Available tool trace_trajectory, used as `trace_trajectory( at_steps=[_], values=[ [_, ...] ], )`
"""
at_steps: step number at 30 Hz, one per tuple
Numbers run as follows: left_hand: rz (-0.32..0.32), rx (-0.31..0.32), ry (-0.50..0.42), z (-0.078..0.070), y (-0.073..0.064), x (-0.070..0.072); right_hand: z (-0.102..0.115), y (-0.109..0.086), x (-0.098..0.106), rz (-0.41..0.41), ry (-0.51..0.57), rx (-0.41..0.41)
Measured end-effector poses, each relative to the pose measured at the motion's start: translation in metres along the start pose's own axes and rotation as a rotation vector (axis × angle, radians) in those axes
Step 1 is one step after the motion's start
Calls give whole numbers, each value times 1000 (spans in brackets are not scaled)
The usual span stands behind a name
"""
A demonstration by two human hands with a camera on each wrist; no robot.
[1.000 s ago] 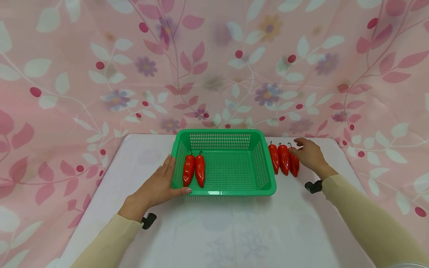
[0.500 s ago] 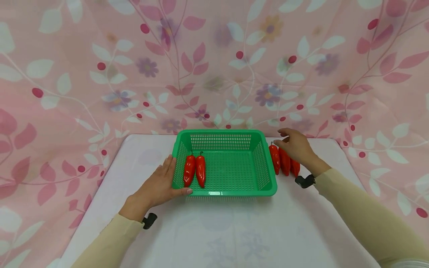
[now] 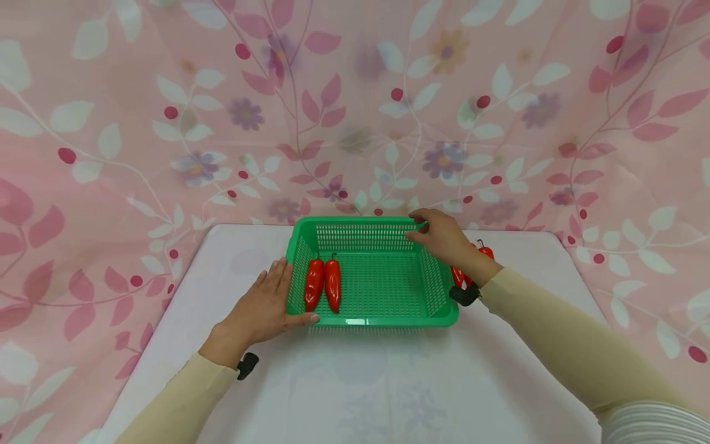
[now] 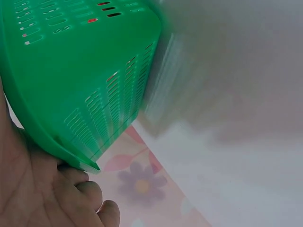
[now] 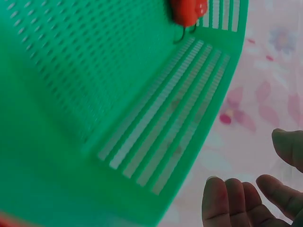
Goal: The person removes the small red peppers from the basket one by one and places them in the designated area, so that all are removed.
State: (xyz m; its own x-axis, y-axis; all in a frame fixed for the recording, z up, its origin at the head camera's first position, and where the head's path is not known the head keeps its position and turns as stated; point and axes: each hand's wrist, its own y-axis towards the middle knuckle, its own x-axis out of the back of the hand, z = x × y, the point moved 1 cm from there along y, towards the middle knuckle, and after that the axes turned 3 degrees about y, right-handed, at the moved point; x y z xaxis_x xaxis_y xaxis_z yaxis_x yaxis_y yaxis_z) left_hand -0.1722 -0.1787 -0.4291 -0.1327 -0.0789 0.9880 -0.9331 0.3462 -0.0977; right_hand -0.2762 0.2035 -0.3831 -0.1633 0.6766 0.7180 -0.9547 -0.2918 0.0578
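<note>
A green plastic basket stands on the white table, with two red peppers side by side at its left end. My left hand rests against the basket's left side, fingers straight along the rim and thumb laid on the front rim. In the left wrist view its fingertips show at the basket's rim. My right hand hangs over the basket's back right corner with nothing between thumb and fingers. Right of the basket lie more red peppers, partly hidden by my right hand and wrist.
The white table ends at the back against a pink floral cloth. The basket's raised walls surround its perforated floor. A black wrist camera sits on each wrist.
My right hand has moved left from the peppers beside the basket to over its back right corner, carrying nothing. My left hand has stayed at the basket's rim.
</note>
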Motion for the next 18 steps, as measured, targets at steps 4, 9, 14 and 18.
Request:
trace_trajectory(
  at_steps=[4,9,14,18],
  values=[
    [-6,-4,7,0,0,-1,15,10,-19,30,10,38],
    [-10,-11,-3,2,0,-4,26,23,-45,97,19,49],
    [-11,-13,-7,2,1,-5,32,33,-70,159,37,37],
    [-5,-8,-9,2,0,-4,37,38,-87,199,34,33]
  ],
)
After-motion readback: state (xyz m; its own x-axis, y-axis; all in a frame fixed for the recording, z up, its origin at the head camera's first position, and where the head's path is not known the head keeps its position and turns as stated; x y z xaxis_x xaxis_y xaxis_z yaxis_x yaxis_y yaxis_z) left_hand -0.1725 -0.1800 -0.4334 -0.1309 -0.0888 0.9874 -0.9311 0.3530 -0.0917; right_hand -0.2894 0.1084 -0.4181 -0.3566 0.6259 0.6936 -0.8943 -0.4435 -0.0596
